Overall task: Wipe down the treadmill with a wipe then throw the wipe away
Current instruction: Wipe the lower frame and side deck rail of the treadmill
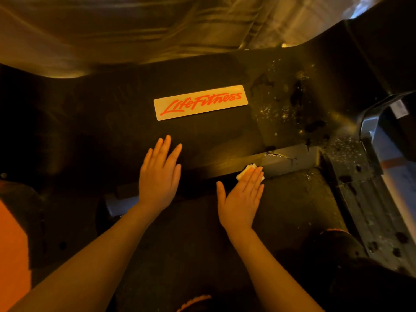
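head | right hand (242, 197) flat, hiding most of wipe (244, 171) | left hand (160, 174) spread on treadmill (112, 104)

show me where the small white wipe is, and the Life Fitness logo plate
small white crumpled wipe (244, 171), head view, exposed corner beyond the fingertips
pale rectangular Life Fitness logo plate (200, 102), head view, middle of the red lettering

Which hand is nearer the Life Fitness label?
Left. The left hand lies flat just below the label; the right hand presses the wipe farther below-right.
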A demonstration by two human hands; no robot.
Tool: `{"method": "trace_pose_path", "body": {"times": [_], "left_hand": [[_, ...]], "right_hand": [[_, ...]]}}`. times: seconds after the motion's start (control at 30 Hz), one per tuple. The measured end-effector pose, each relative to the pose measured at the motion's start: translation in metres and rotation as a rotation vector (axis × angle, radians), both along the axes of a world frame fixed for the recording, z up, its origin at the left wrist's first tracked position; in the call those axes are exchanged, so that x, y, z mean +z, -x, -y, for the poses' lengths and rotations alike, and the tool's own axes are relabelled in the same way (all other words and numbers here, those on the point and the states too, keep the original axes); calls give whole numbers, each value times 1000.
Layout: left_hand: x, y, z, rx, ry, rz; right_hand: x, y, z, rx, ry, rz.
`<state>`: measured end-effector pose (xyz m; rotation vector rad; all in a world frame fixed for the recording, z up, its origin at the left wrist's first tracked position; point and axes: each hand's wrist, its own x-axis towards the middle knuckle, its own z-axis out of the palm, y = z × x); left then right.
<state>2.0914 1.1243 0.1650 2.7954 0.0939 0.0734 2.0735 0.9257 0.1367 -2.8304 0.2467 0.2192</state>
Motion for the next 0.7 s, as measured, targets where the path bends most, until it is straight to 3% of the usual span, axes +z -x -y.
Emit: {"method": "trace_pose_path", "body": {"times": [0.13,0.37,0.7], "left_hand": [[9,-37,23,-84,23,-28],[14,-102,62,-207,-138,-93],[13,-147,85,-120,-164,-127]], "right_hand": [[3,-26,23,10,22,68],[22,-84,54,354,93,96],[49,-176,76,696,201,-52]]}}
